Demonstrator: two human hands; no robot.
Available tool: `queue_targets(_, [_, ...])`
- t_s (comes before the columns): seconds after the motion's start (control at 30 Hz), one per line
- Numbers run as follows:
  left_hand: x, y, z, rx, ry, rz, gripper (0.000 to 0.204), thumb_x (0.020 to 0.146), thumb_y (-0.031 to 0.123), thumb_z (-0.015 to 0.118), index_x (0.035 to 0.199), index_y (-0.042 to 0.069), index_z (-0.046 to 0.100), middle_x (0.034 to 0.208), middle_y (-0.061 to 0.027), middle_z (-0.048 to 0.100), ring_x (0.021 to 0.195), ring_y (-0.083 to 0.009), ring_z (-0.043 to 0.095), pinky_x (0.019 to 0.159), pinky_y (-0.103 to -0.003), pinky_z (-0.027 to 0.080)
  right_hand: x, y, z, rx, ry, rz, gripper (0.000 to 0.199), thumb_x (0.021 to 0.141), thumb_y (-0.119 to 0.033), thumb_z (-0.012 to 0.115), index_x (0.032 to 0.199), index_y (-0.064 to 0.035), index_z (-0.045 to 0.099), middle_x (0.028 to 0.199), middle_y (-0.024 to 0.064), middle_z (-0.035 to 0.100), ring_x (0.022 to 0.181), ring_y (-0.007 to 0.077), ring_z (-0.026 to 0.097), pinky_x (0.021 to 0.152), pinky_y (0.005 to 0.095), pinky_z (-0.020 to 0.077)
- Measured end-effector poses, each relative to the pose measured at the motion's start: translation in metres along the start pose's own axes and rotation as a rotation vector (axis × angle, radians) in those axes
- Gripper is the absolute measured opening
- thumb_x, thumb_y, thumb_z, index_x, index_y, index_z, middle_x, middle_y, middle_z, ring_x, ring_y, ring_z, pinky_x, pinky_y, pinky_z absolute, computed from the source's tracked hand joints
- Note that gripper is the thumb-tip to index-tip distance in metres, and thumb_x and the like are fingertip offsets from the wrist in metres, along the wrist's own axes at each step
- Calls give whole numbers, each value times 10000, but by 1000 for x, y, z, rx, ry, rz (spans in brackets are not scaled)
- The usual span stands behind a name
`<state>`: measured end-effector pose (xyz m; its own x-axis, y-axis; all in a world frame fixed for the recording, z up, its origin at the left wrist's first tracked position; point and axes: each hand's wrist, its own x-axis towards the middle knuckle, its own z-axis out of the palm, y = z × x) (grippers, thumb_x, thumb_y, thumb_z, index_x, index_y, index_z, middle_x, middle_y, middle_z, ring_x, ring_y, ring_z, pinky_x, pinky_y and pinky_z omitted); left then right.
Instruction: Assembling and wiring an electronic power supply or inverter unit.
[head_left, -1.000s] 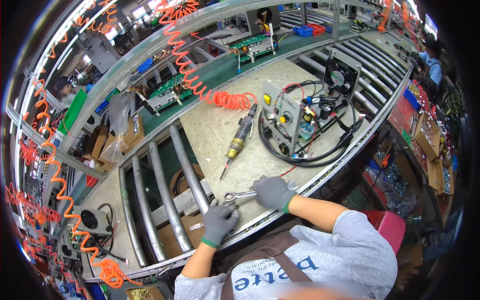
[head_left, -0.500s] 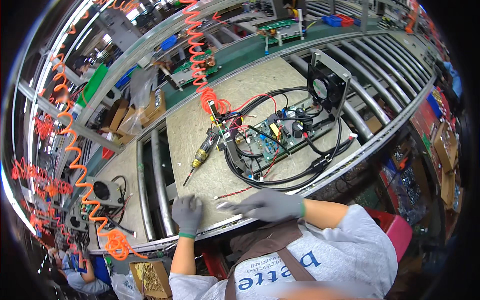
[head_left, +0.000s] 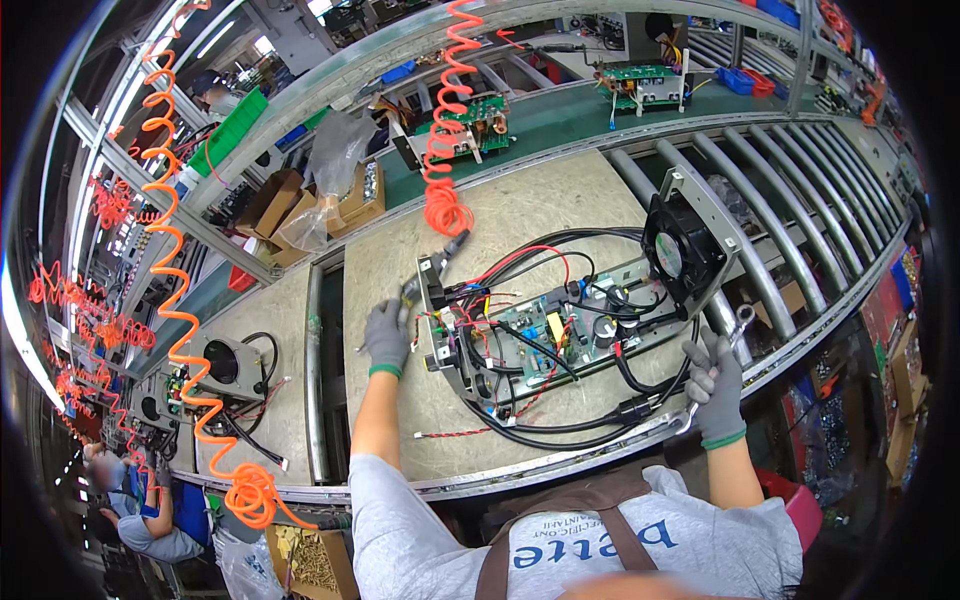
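Note:
My left hand (head_left: 386, 338), in a grey glove, is closed around an air screwdriver (head_left: 409, 291) at the left end of a metal chassis. The driver's hose end points up and away, and the fingers hide much of its body. A wrench (head_left: 742, 316) is gripped in my right hand (head_left: 714, 382), its ring end above the fingers and its other end below, near the bench edge. Between the hands lies the open chassis, with a green circuit board (head_left: 540, 345), several wires and a black fan (head_left: 682, 250) on its upright right end. A black cable (head_left: 575, 441) loops around it.
An orange coiled hose (head_left: 447, 208) hangs down to the driver. The wooden board (head_left: 390, 410) under the chassis adjoins metal rollers (head_left: 790, 240) at right. Another unit with a round fan opening (head_left: 228, 360) stands at left. Cardboard boxes (head_left: 355, 205) sit behind; a co-worker (head_left: 160, 535) is at far left.
My left hand has moved from the bench edge up to the screwdriver and taken hold of it. My right hand has moved right with the wrench. The head view has shifted.

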<state>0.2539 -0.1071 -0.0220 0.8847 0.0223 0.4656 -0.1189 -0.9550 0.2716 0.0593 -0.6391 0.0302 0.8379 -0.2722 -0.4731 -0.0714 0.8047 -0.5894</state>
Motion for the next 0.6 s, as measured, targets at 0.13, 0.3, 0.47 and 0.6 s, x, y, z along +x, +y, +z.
queue_targets(0.13, [54,-16,17,182,-80,-151,361,916,308,556,1265,224,585,1120,-165,617,1007,-352,583,872,-459,452,19,17,16,69,-85,34,380,990,-349,454,1287,-116,503,1069,182,642,383,12,287,329,163,226])
queue_targets(0.3, [73,20,47,475,376,27,447,856,319,611,1284,198,566,1248,-151,561,1136,-308,541,1008,-428,393,24,31,29,1,-26,7,411,994,-343,429,1349,-138,447,1025,147,646,393,9,277,331,167,215])
queue_targets(0.47, [65,12,76,-1309,15,-453,308,939,306,550,971,26,674,813,-139,651,850,-227,631,793,-342,478,28,40,30,-51,13,-12,435,993,-314,410,1396,-149,406,1017,116,642,410,8,281,337,166,215])
queue_targets(0.6, [1,9,96,-1197,-44,-380,298,939,295,544,931,22,664,792,-137,640,826,-226,627,763,-349,475,26,48,37,-132,62,-91,483,990,-339,430,1426,-140,373,1094,148,617,422,12,295,345,168,231])
